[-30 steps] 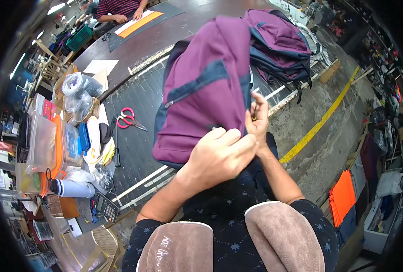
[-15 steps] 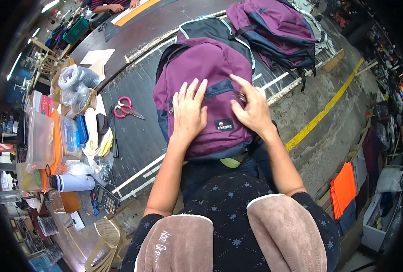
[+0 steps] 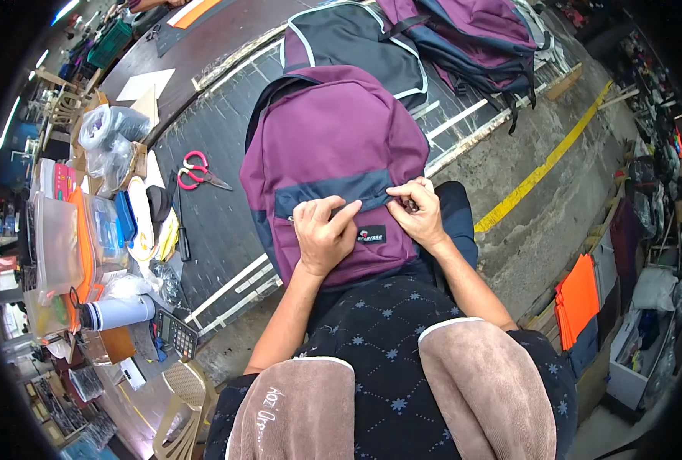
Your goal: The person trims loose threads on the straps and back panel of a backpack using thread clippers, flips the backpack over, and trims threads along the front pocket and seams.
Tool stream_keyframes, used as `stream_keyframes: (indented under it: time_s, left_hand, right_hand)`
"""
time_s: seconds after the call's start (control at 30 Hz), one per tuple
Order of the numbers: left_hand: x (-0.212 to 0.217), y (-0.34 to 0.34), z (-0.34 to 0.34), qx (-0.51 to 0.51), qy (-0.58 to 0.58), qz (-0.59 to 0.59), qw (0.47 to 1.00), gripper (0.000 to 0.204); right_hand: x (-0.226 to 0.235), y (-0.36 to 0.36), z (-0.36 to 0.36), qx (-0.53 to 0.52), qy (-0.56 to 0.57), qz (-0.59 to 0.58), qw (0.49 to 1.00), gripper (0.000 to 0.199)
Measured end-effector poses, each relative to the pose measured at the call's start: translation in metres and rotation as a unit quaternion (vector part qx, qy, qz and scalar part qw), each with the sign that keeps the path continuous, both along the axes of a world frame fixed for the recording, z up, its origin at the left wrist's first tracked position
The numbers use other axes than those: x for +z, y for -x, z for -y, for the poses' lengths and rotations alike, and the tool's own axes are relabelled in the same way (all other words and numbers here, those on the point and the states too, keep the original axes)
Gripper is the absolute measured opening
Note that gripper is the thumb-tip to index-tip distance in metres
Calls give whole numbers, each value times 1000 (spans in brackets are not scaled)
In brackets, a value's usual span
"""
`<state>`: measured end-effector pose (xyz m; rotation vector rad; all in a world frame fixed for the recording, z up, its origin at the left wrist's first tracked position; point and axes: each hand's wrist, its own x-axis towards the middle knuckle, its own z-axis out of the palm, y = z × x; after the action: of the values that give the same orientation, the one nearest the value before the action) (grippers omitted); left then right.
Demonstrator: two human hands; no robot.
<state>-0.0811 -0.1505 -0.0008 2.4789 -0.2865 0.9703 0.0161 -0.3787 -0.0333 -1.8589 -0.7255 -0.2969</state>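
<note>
A purple backpack (image 3: 325,126) lies front up on the table's near edge, leaning toward my lap. Across its front runs a navy flap (image 3: 310,193) above a pocket, and a small black label (image 3: 371,234) sits lower down. My left hand (image 3: 325,236) is closed, its bent fingers gripping the flap's lower edge near the middle. At the flap's right end, my right hand (image 3: 419,215) pinches the same edge between thumb and forefinger. Something small and dark shows among the right fingers, too little to name.
Red-handled scissors (image 3: 203,173) lie left of the backpack on the dark table (image 3: 210,222). Behind it are a black bag panel (image 3: 352,50) and another purple backpack (image 3: 463,34). Plastic boxes (image 3: 57,238), a white bottle (image 3: 118,313) and a calculator (image 3: 177,334) crowd the left.
Both hands have gone from loosely spread over the backpack's front to gripping the navy flap's lower edge. The backpack has shifted slightly left and nearer in the picture.
</note>
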Motion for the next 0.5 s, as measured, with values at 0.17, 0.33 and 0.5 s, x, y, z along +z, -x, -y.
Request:
stream_keyframes:
  time_s: [0.17, 0.33, 0.5]
  left_hand:
    - [33, -11, 12, -20, 66, -44, 997, 38]
    - [52, -28, 28, -3, 78, -96, 992, 28]
    - [66, -30, 25, -35, 225, -78, 971, 10]
  right_hand:
    - [6, -3, 0, 11, -14, 13, 1000, 27]
    - [13, -2, -2, 4, -10, -9, 1000, 25]
    - [25, 2, -4, -27, 2, -56, 998, 41]
